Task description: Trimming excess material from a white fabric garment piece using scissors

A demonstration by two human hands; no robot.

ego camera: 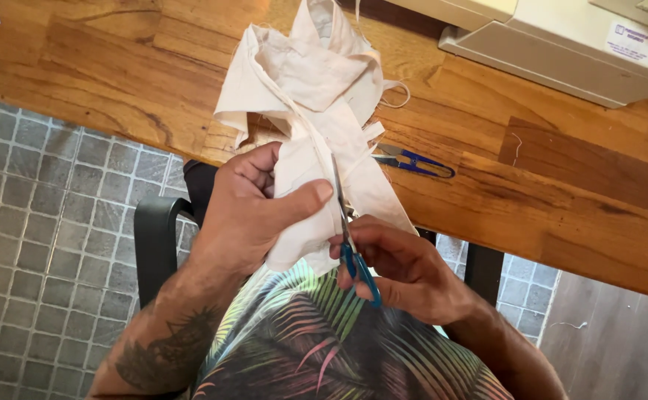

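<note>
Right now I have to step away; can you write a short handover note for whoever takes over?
Left hand: grips the cream cloth, thumb pressed on its front.
Right hand: holds blue-handled scissors, blade up against the cloth's edge.
Things: the cloth's upper part rests on the wooden table; blue thread snips lie beside it; a sewing machine stands at the far right.
Done: loose threads hang from the cloth; how much is trimmed cannot be told.
Left: the edge at the blade looks uncut.
</note>
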